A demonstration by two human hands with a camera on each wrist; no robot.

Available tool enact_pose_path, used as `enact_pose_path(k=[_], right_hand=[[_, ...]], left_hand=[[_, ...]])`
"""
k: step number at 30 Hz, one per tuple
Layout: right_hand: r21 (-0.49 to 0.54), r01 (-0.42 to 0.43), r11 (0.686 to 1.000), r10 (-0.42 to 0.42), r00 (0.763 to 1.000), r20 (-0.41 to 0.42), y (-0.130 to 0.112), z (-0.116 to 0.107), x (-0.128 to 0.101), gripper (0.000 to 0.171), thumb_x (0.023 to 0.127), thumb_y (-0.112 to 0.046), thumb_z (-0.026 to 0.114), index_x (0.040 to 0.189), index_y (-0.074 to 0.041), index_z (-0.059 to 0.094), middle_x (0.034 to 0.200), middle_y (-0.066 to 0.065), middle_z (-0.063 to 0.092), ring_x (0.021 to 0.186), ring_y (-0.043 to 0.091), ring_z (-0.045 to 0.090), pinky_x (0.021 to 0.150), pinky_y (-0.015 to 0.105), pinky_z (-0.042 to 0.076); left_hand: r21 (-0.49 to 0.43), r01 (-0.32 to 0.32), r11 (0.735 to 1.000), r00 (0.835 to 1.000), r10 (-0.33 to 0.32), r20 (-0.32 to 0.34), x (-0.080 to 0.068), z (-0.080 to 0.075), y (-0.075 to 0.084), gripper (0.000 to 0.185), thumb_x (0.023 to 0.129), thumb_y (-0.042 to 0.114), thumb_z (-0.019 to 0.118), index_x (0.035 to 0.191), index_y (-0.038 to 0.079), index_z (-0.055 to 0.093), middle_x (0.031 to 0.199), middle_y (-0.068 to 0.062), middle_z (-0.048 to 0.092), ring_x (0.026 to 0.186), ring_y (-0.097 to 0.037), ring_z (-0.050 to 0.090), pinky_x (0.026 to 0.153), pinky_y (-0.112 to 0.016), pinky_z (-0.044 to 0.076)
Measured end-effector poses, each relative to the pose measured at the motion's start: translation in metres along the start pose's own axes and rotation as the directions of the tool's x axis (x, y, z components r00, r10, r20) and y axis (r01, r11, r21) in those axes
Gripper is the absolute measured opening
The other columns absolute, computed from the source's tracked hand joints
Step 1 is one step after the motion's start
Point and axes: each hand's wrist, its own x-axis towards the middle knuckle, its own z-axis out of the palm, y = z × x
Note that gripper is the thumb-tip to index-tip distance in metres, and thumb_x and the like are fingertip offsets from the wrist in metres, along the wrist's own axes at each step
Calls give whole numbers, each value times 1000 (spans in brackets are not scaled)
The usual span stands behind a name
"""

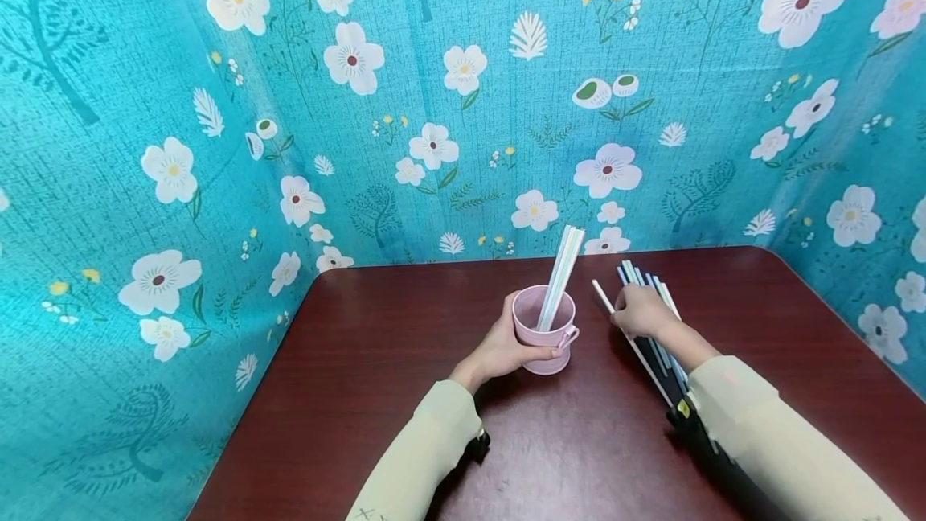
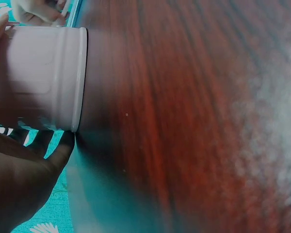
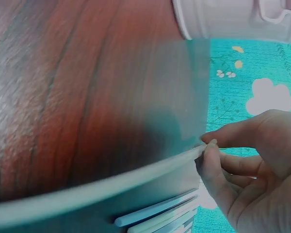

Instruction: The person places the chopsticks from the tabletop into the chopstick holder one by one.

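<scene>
A small pink metal bucket (image 1: 547,363) stands upright on the table, its handle hanging on the right side. My left hand (image 1: 499,352) grips it round the left side, thumb across the front. Several pale straws (image 1: 561,276) lean inside, rising above the rim to the right. To the right, my right hand (image 1: 646,312) pinches a white straw (image 3: 106,187) between thumb and fingertips. More blue, pale green and white straws (image 3: 157,208) lie side by side beneath that hand, partly hidden by it and the forearm.
The dark reddish-brown table (image 1: 391,344) has a glossy wood-grain top. A turquoise flowered cloth (image 1: 405,207) hangs behind and at both sides, close to the table's edges. A black strap (image 1: 683,418) with a yellow mark shows near the right wrist.
</scene>
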Motion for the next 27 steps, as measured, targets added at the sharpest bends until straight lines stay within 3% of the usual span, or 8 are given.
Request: enact_pose_path(k=[9, 19, 27], right_hand=[[48, 40, 998, -32, 985, -167, -13, -11, -2, 15, 96, -8, 63, 90, 5, 68, 59, 2, 64, 52, 14, 62, 54, 32, 49], [119, 81, 990, -40, 950, -309, -19, -19, -6, 17, 99, -9, 61, 95, 6, 69, 74, 12, 71, 54, 15, 65, 51, 31, 54], [108, 130, 986, -69, 892, -447, -30, -41, -10, 19, 100, -14, 64, 96, 2, 71, 74, 12, 72, 61, 22, 70, 56, 30, 51]], left_hand=[[11, 10, 1000, 1000, -10, -5, 0, 0, 0, 103, 71, 19, 96, 150, 32, 32, 137, 8, 56, 129, -17, 54, 112, -36, 37], [-19, 1, 1000, 1000, -1, 2, -9, 1, 25, 101, 73, 5, 91, 152, 15, 29, 141, -8, 53, 132, -33, 50, 112, -42, 37], [-12, 1, 1000, 1000, -1, 9, 0, 1, 2, 104, 72, 16, 95, 151, 29, 30, 138, 5, 54, 130, -20, 52, 111, -38, 39]])
